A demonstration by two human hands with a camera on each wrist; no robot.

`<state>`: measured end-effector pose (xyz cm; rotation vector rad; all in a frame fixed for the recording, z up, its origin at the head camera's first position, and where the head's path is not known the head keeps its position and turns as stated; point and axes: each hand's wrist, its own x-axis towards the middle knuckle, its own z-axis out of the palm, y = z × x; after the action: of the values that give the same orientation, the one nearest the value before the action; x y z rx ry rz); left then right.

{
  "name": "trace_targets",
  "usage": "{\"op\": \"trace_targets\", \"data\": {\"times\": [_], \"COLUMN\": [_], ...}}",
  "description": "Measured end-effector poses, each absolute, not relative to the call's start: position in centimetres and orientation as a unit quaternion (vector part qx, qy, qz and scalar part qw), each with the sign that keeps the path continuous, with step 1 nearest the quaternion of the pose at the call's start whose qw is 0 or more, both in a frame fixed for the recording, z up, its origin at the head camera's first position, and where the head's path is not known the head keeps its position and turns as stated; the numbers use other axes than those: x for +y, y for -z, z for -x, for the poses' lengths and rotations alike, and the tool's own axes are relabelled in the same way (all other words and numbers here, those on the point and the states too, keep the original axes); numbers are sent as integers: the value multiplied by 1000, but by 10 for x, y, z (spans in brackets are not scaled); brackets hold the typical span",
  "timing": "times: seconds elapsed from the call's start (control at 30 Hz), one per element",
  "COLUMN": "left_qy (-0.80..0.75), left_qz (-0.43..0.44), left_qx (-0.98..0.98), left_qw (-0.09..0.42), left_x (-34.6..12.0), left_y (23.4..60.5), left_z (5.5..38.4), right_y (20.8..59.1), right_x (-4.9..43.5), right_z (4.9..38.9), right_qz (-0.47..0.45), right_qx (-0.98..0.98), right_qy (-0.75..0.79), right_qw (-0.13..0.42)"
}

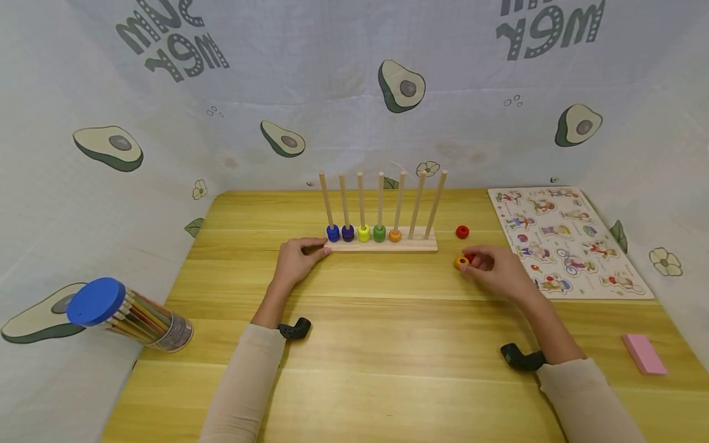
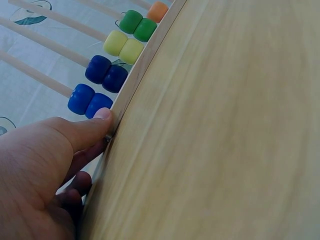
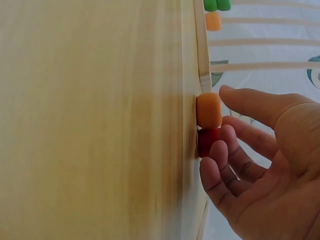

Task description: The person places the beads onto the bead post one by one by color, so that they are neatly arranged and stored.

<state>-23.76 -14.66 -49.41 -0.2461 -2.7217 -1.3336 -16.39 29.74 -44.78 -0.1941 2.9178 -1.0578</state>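
Observation:
My left hand (image 1: 295,261) pinches the left end of a wooden peg rack (image 1: 410,246) between thumb and fingers. On its pegs, from the left, sit blue beads (image 2: 81,99), dark blue beads (image 2: 98,69), yellow beads (image 2: 116,43), green beads (image 2: 131,22) and one orange bead (image 1: 395,235); the two rightmost pegs carry none. Right of the rack, my right hand (image 1: 498,271) reaches around a loose orange bead (image 3: 208,110) on the table, thumb and forefinger loosely spread at its upper side. Just beside that bead a red bead (image 3: 207,143) lies partly behind the fingertips.
Another red bead (image 1: 462,232) lies farther back, right of the rack. A picture puzzle board (image 1: 559,240) occupies the back right. At the left stands a clear tub of pencils (image 1: 146,317) with a blue lid. A pink block (image 1: 644,354) is near the right edge.

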Motion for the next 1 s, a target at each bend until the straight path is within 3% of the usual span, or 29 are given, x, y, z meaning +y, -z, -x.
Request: {"op": "trace_targets", "data": {"times": [0.73,1.0], "left_qy": [438,432], "left_qz": [81,81], "left_qx": [-894,-897], "left_qw": [46,49], "left_x": [-147,-148], "left_y": [495,495], "left_z": [239,239], "right_y": [447,431], "right_x": [293,293], "right_z": [167,167], "right_qz": [69,64], "right_qx": [947,944], "right_qy": [313,323], "right_qw": [14,-9]}}
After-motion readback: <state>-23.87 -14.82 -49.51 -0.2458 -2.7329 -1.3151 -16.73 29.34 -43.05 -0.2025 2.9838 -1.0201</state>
